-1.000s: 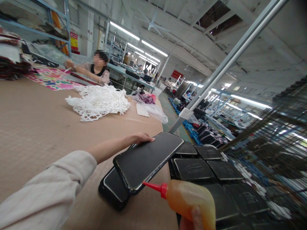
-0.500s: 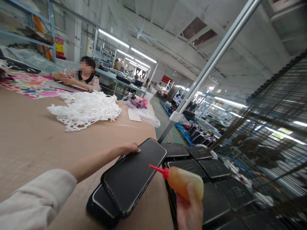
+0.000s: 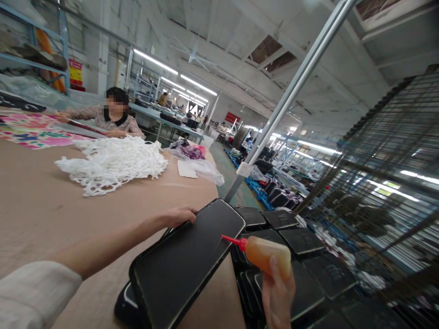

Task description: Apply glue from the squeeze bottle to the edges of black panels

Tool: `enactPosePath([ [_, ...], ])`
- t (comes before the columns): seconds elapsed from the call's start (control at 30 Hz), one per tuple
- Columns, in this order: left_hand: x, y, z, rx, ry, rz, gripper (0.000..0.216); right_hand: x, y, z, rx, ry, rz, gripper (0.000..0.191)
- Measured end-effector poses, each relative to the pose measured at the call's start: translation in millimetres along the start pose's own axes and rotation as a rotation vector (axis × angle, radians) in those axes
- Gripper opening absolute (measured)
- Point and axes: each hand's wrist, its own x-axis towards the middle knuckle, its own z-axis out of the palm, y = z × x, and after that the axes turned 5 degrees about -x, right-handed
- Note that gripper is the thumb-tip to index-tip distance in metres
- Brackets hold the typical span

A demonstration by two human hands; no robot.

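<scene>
My left hand [image 3: 180,216] is closed on the far left edge of a black rounded rectangular panel [image 3: 185,265], which is tilted above the table. Beneath it, a second black panel [image 3: 128,297] shows at the lower left, mostly covered. My right hand [image 3: 279,292] grips a squeeze bottle [image 3: 269,256] of amber liquid with a red nozzle. The nozzle points left at the panel's right edge; whether its tip touches the surface I cannot tell.
A heap of white netting [image 3: 116,162] lies on the brown table [image 3: 34,205]. Stacks of black panels [image 3: 302,237] stand to the right of the table edge. A metal pole [image 3: 291,96] rises beyond. Across the table sits a person [image 3: 118,119] beside colourful printed fabric [image 3: 37,130].
The held panel has come nearer and lower in view, covering more of the one below. The bottle has shifted slightly right. The person opposite has spread their hands apart.
</scene>
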Motion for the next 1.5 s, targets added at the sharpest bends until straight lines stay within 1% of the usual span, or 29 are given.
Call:
enactPosePath([
  [0.07,1,3,-1,-0.008,-0.020,0.005,0.042,-8,2,0,-0.031,-0.012,-0.003,0.046],
  [0.13,3,6,-3,-0.010,-0.026,0.013,0.044,-26,8,1,-0.057,-0.036,0.006,0.049],
  [0.27,7,8,-4,0.023,0.000,0.008,0.047,-72,31,4,-0.143,-0.173,0.040,0.061],
  [0.33,7,9,-4,0.034,-0.001,0.010,0.048,-84,34,7,-0.176,-0.217,0.032,0.065],
  [0.4,5,10,-3,0.030,-0.018,0.012,0.048,-76,25,12,-0.147,-0.185,0.009,0.062],
  [0.53,-4,12,2,0.009,-0.076,0.009,0.048,-25,-7,23,0.000,0.034,-0.073,0.050],
  [0.6,-6,12,4,0.011,-0.087,0.004,0.047,-8,-13,26,0.016,0.075,-0.095,0.050],
  [0.63,-6,11,4,0.010,-0.088,0.003,0.046,-7,-11,26,0.012,0.073,-0.089,0.050],
  [0.7,-5,11,3,0.005,-0.080,0.005,0.046,-21,2,23,-0.018,0.023,-0.050,0.051],
  [0.73,-4,11,2,0.004,-0.070,0.002,0.045,-34,10,21,-0.042,-0.020,-0.023,0.052],
  [0.8,-2,11,-1,0.008,-0.050,-0.009,0.045,-62,26,15,-0.120,-0.162,0.004,0.057],
  [0.87,-1,12,-3,0.015,-0.044,-0.016,0.046,-79,30,13,-0.160,-0.245,0.009,0.061],
  [0.9,-2,13,-3,0.018,-0.048,-0.020,0.046,-79,27,14,-0.156,-0.247,0.009,0.060],
  [0.93,-2,13,-3,0.021,-0.055,-0.023,0.047,-75,20,17,-0.135,-0.217,0.004,0.058],
  [1.0,-4,14,0,0.028,-0.080,-0.030,0.047,-53,2,25,-0.085,-0.104,-0.013,0.052],
  [1.03,-4,15,2,0.027,-0.098,-0.030,0.048,-40,-7,29,-0.063,-0.019,-0.059,0.051],
  [1.07,-4,14,4,0.024,-0.118,-0.026,0.048,-28,-13,33,-0.060,0.032,-0.087,0.052],
  [1.13,-2,12,6,0.006,-0.145,-0.004,0.045,-17,-15,38,-0.065,0.076,-0.109,0.054],
  [1.17,0,10,7,-0.005,-0.146,0.007,0.044,-19,-11,38,-0.076,0.060,-0.094,0.055],
  [1.23,4,7,6,-0.021,-0.129,0.018,0.041,-37,7,34,-0.106,-0.033,-0.035,0.057],
  [1.3,7,4,3,-0.032,-0.108,0.018,0.040,-61,26,28,-0.150,-0.206,0.021,0.060],
  [1.37,7,4,2,-0.032,-0.093,0.017,0.041,-76,35,23,-0.190,-0.316,0.017,0.062],
  [1.4,6,5,2,-0.025,-0.091,0.018,0.042,-76,34,23,-0.200,-0.324,-0.001,0.062],
  [1.43,4,6,2,-0.014,-0.090,0.018,0.043,-70,29,25,-0.203,-0.300,-0.027,0.062],
  [1.47,2,7,3,-0.003,-0.095,0.013,0.045,-59,21,28,-0.198,-0.251,-0.057,0.061],
  [1.5,0,8,4,0.005,-0.106,0.009,0.046,-46,12,32,-0.192,-0.173,-0.097,0.060],
])
